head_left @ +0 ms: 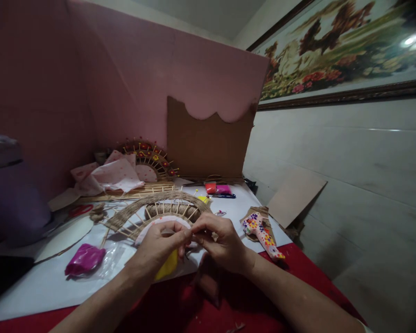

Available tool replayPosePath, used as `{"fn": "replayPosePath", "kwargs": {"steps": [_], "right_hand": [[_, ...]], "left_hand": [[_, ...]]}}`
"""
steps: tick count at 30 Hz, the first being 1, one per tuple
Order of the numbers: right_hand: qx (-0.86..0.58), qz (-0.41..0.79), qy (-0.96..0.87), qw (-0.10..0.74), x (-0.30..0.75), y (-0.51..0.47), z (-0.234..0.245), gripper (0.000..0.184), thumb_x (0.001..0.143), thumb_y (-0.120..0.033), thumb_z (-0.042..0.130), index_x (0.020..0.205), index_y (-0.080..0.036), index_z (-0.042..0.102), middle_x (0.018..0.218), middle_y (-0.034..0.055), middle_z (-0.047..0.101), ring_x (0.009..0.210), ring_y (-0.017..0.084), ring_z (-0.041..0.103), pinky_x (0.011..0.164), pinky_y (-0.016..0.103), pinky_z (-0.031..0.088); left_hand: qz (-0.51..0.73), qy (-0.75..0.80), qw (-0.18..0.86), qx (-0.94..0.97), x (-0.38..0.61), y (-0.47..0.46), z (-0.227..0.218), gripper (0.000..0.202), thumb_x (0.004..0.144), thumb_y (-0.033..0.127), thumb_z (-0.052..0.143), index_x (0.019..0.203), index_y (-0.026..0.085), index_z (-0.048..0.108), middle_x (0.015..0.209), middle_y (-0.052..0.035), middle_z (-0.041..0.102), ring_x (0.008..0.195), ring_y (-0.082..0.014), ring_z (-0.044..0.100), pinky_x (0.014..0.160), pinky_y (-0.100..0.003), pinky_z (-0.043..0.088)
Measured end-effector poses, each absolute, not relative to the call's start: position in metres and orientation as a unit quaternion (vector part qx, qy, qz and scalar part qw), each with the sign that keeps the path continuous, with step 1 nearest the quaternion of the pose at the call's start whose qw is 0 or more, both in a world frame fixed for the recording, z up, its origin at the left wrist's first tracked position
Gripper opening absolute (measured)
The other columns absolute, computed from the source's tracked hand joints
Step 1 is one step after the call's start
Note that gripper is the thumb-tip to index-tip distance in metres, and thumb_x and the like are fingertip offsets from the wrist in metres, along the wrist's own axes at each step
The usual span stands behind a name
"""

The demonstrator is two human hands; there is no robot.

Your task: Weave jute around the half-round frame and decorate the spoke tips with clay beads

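Note:
My left hand [161, 245] and my right hand [225, 240] meet over the near part of the white table covering, thumbs and fingertips pinched together. Whatever sits between the fingertips is too small to make out. Just behind them lies a half-round fan frame [135, 208] of thin sticks woven with brown twine, with a pale, pink-spotted centre. A roll of twine [169, 211] shows behind its sticks. Something bright yellow [168, 267] is partly hidden under my left hand. A magenta packet of soft clay [85, 260] lies to the left in clear plastic.
Farther back stand a decorated fan [152, 157], spotted cloth [114, 173] and a brown cardboard sheet [208, 143]. Red and magenta packets [218, 188] lie mid-table. At right, a flower-patterned glue gun-shaped object [263, 233] rests on cardboard. A large purple container [14, 194] stands left.

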State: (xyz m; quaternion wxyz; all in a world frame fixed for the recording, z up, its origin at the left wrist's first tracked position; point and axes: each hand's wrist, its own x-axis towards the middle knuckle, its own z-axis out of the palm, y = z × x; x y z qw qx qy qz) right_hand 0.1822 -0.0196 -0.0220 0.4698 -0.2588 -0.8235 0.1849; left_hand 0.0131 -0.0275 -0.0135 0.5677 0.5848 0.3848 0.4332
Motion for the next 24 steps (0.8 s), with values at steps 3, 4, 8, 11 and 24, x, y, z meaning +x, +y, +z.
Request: {"fn": "replayPosePath", "kwargs": {"steps": [3,4,8,11,24], "right_hand": [[-0.26,0.191,-0.821,0.471,0.1824,-0.0202,-0.021,0.008,0.081,-0.015,0.057,0.082,-0.02,0.063,0.071,0.0015,0.057,0.064,0.013,0.05,0.057,0.026,0.041],[-0.265,0.19,-0.821,0.469,0.1824,-0.0206,-0.0204,0.007,0.081,-0.016,0.057,0.082,-0.019,0.063,0.071,0.0015,0.057,0.063,0.013,0.05,0.057,0.026,0.041],[-0.282,0.195,-0.823,0.453,0.1817,-0.0228,-0.0187,0.005,0.08,-0.02,0.058,0.08,-0.018,0.063,0.071,0.002,0.058,0.062,0.012,0.051,0.057,0.026,0.041],[-0.291,0.255,-0.796,0.465,0.179,-0.0238,-0.0204,0.005,0.078,-0.022,0.061,0.076,-0.017,0.062,0.068,0.001,0.058,0.06,0.012,0.052,0.056,0.026,0.043],[-0.279,0.477,-0.646,0.527,0.1762,-0.0158,-0.0247,0.015,0.074,-0.026,0.067,0.087,-0.019,0.066,0.065,-0.0008,0.06,0.046,0.008,0.049,0.035,0.019,0.036]], "left_hand": [[0.432,0.384,0.576,0.578,0.0124,-0.0269,-0.0151,0.026,0.071,0.035,0.065,0.056,0.015,0.059,0.046,-0.0006,0.057,0.045,-0.0107,0.049,0.049,-0.022,0.036],[0.432,0.386,0.577,0.575,0.0123,-0.0267,-0.0155,0.026,0.071,0.035,0.064,0.056,0.015,0.059,0.046,-0.0007,0.057,0.046,-0.0107,0.049,0.049,-0.022,0.036],[0.431,0.398,0.575,0.57,0.0129,-0.027,-0.0154,0.025,0.07,0.033,0.064,0.054,0.015,0.059,0.047,-0.001,0.057,0.047,-0.0108,0.049,0.049,-0.022,0.035],[0.434,0.404,0.572,0.567,0.0142,-0.0284,-0.0143,0.025,0.069,0.031,0.064,0.051,0.016,0.057,0.047,-0.0016,0.058,0.048,-0.0113,0.05,0.05,-0.023,0.036],[0.464,0.395,0.609,0.508,0.0136,-0.0305,-0.0107,0.023,0.069,0.036,0.065,0.059,0.015,0.062,0.049,-0.0022,0.058,0.044,-0.0113,0.051,0.046,-0.023,0.037]]}}
